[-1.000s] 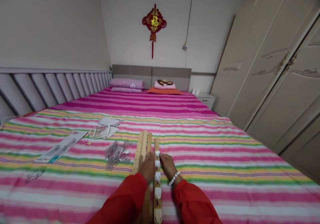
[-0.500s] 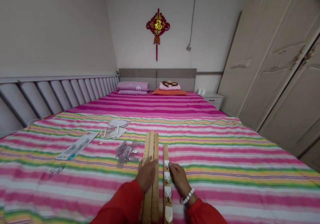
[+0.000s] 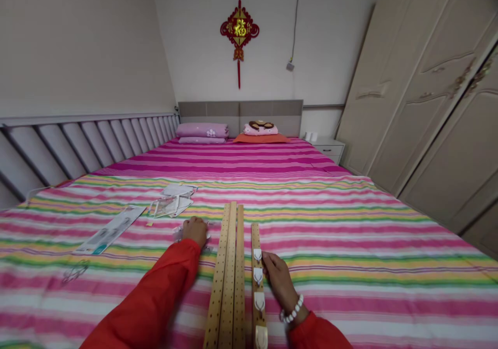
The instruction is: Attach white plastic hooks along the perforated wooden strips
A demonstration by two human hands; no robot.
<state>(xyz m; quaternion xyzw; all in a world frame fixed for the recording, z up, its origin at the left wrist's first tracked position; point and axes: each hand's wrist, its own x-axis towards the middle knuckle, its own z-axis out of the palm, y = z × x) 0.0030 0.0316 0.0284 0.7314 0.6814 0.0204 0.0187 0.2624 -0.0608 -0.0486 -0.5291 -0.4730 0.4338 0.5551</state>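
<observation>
My left hand [image 3: 195, 229] reaches down onto a small pile of clear plastic pieces [image 3: 178, 233], most of it covered by the hand. Its fingers are curled downward, and what lies under them is hidden. With fingers together, my right hand [image 3: 277, 274] grips the right edge of a short wooden strip [image 3: 256, 234], beside the farthest hook. Several white adhesive hooks [image 3: 259, 302] with metal loops sit in a row along this strip. To its left, three longer wooden strips [image 3: 232, 266] with drilled holes lie side by side, untouched.
A striped sheet [image 3: 350, 266] covers the bed. Left of my hands are a flat hook package [image 3: 111, 231], white papers and packaging [image 3: 175, 201], and thin metal loops [image 3: 76, 271]. A slatted rail [image 3: 97, 141] borders the left side; a wardrobe [image 3: 428, 95] stands right.
My left hand has moved from the long wooden strips leftward and away from me onto the clear plastic pile. My right hand stays at the strip with hooks. The view has shifted slightly.
</observation>
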